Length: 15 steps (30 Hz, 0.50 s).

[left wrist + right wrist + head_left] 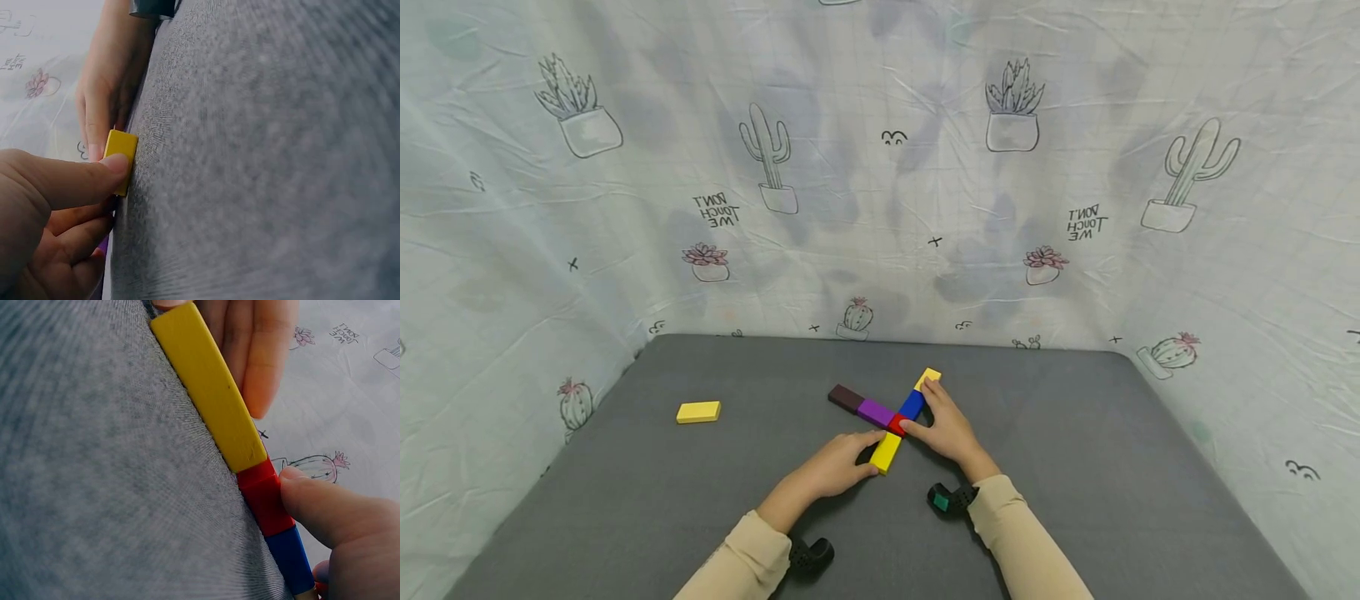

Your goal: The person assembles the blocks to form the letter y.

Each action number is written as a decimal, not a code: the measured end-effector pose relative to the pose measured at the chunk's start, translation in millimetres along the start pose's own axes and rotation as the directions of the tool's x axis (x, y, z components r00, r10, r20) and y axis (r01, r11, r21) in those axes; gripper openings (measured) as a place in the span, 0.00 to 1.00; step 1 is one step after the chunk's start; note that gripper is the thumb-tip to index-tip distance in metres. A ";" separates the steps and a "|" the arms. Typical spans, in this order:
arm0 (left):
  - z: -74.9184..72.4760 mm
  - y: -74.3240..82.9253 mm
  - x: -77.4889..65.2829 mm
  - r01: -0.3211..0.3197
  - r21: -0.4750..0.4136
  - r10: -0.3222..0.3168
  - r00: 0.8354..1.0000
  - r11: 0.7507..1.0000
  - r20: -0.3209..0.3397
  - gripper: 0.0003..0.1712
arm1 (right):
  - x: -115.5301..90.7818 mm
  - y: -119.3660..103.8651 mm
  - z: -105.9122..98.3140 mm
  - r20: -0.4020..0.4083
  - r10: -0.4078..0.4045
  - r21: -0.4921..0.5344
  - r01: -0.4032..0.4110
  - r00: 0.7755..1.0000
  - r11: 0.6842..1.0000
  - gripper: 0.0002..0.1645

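Blocks on the dark table form a cross-like layout. My left hand (835, 467) pinches the near yellow block (886, 452), its thumb on the near end and a finger by the far end. A red block (897, 424) adjoins that yellow one at the centre. On it rests the thumb of my right hand (951, 427), whose fingers reach along the blue block (912, 406) to the far yellow block (928, 377). A purple block (876, 412) and a dark brown block (846, 398) run off to the left. In the right wrist view the yellow, red and blue blocks (289, 555) line up.
Another yellow block (698, 412) lies apart on the left of the grey table (1045, 467). Behind and beside the table hangs a white sheet (880, 183) with cactus prints. Black wrist devices (951, 500) sit below both cuffs.
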State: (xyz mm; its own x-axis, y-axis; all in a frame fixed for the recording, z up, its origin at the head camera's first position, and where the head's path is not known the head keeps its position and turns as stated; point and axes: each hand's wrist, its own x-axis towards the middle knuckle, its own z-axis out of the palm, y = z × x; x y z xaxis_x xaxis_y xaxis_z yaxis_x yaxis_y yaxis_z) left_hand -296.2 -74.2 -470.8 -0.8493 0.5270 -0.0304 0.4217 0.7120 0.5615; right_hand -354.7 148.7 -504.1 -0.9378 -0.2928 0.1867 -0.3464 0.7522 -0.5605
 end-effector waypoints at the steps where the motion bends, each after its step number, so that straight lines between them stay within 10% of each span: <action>1: 0.2 -0.1 0.6 -0.005 -0.006 0.005 1.000 1.000 -0.003 0.30 | -0.2 -0.6 -0.1 -0.001 -0.001 0.003 0.001 1.000 1.000 0.52; 15: 1.4 -5.4 6.4 -0.018 -0.038 0.017 0.999 0.999 -0.036 0.28 | 0.0 -2.6 -1.3 0.008 0.028 0.027 -0.029 1.000 0.999 0.52</action>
State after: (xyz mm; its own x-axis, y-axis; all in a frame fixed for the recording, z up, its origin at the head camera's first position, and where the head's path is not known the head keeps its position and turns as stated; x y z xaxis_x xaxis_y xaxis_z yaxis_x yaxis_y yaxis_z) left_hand -303.5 -74.0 -475.2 -0.8530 0.5219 0.0084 0.4246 0.6844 0.5928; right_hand -353.8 147.6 -501.6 -0.9470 -0.2761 0.1642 -0.3188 0.7444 -0.5868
